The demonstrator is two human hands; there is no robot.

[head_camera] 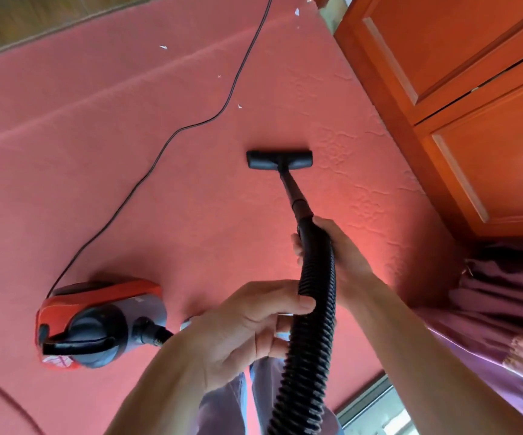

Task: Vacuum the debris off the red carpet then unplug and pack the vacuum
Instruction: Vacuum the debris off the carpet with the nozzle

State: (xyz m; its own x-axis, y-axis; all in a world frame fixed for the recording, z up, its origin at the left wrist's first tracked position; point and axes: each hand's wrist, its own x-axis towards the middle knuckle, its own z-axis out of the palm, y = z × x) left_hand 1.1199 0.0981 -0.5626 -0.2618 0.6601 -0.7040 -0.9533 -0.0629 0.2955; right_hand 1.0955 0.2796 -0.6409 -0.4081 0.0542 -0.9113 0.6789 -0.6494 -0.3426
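The right hand (343,257) has its fingers curled round the top end of the black ribbed hose (312,346) where it joins the tube (291,191), and the left hand (244,328) grips the same hose lower down, thumb laid across it and fingers closed beneath. The tube slants down to the brush head (279,159), which sits flat on the red carpet (112,189), well short of the white scraps (239,106) scattered farther off. The red vacuum (97,321) rests on the carpet to the left, its cord (191,127) trailing away, with a wooden cabinet (473,105) to the right.
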